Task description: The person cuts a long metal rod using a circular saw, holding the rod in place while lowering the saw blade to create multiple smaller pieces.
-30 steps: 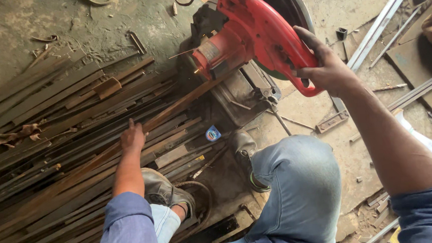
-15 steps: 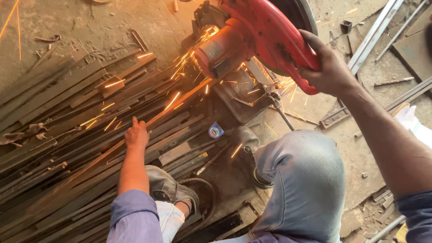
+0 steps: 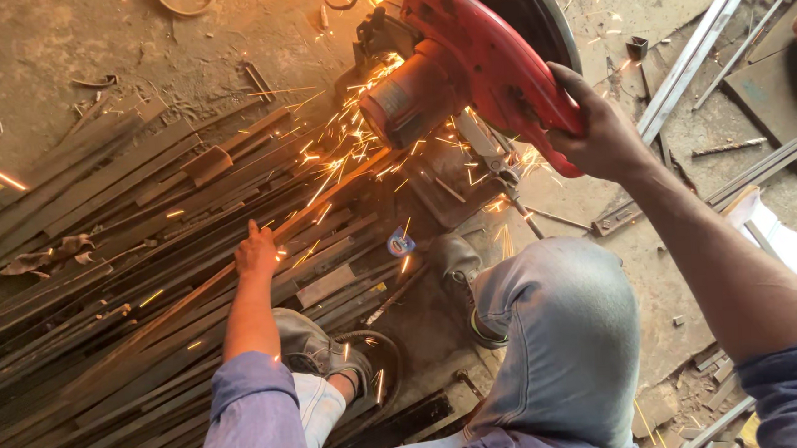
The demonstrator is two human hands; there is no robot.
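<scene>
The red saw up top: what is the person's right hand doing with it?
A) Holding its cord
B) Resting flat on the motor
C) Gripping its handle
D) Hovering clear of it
C: the right hand is closed around the handle at the edge of the red saw, while sparks spray off the bar beneath it.

One red chop saw (image 3: 472, 66) sits under the right hand (image 3: 605, 136), and two hands are at work. One rusty bar (image 3: 184, 303) lies under the left hand (image 3: 256, 254). Around that hand lie flat steel strips (image 3: 97, 203) — too many to count (dozens overlap). Two shoes show below it — one grey shoe (image 3: 319, 351), one by the knee (image 3: 460, 275).
</scene>
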